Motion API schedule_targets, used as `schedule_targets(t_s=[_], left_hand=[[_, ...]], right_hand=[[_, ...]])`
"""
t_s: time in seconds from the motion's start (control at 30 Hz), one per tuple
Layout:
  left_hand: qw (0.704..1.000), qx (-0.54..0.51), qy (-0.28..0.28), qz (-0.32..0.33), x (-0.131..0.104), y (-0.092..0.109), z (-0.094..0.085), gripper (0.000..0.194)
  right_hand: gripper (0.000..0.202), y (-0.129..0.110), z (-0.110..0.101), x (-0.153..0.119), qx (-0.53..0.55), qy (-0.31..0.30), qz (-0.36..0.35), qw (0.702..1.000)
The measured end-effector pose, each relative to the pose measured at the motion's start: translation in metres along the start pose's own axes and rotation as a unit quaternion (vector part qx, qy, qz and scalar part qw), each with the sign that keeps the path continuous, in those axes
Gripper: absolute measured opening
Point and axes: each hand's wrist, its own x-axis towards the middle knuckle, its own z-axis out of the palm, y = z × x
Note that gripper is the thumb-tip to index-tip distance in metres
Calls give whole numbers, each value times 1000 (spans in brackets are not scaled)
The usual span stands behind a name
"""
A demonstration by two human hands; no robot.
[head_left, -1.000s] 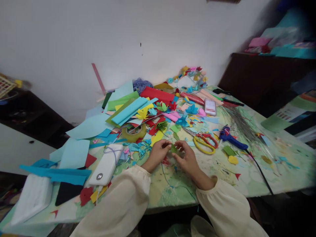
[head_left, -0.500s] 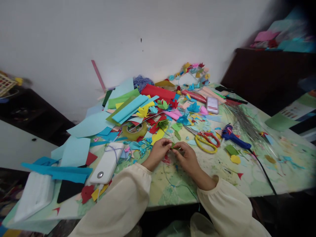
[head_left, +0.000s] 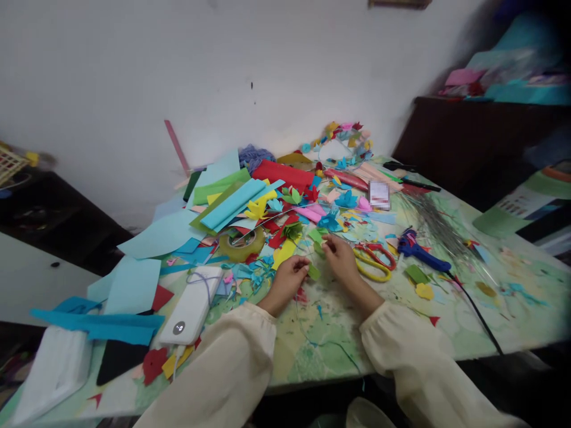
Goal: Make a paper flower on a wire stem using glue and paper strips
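1. The green paper piece (head_left: pixel 314 273) sits at the fingertips of the left hand (head_left: pixel 288 278), jutting out past the thumb and forefinger toward the right; those fingers are pinched together on it.
2. The right hand (head_left: pixel 342 260) is apart from that piece, farther forward, with its fingertips over or just beside a green paper leaf (head_left: pixel 318 248). Whether these fingers grip the leaf or only touch it, I cannot tell.
3. The held piece is small, flat and mid-green, with its outer end cut fairly straight; the fingers cover its near end. It is held low over the tabletop (head_left: pixel 312 368), which has a pale green patterned cover.
4. The leaf is narrower and darker. Just beyond it lies 1 light green paper scrap (head_left: pixel 314 235).
5. Tools, counted: 1 pair of scissors (head_left: pixel 372 267) with 1 yellow and 1 red handle loop, just beside the right hand; 1 blue glue gun (head_left: pixel 423 254) with 1 black cord, farther to the right; 1 roll of tape (head_left: pixel 243 254), left of the scrap.
6. Also 1 white power bank (head_left: pixel 191 306) near the left forearm, 1 bundle of thin wires (head_left: pixel 435 220) at the right, and 1 paper-flower wreath (head_left: pixel 352 141) at the back.
7. Near the glue gun lie 1 dark green paper square (head_left: pixel 416 274) and 1 yellow paper cutout (head_left: pixel 423 290), close together.
8. Behind the tape are 1 red paper roll (head_left: pixel 283 175) and 1 heap of purple-blue yarn (head_left: pixel 256 157).
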Motion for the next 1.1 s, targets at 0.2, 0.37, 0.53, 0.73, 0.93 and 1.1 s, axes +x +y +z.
schedule_targets(t_s=[0.2, 0.37, 0.53, 0.73, 0.93, 1.1], left_hand=[[999, 25, -5, 23, 2, -5, 0, 12], [998, 50, 2, 38, 6, -9, 2, 13], [999, 31, 16, 18, 9, -5, 2, 12], [999, 6, 40, 19, 9, -1, 2, 11], [999, -29, 29, 23, 12, -2, 1, 17], [998, -47, 9, 27, 11, -2, 1, 21]], right_hand=[[25, 24, 5, 18, -40, 3, -33, 999], [23, 24, 4, 14, -30, 19, -49, 998], [21, 16, 1, 12, 19, 17, -52, 998], [25, 1, 1, 2, 109, -123, -57, 985], [17, -8, 6, -4, 146, -121, -24, 982], [13, -11, 6, -7, 151, -122, -33, 981]])
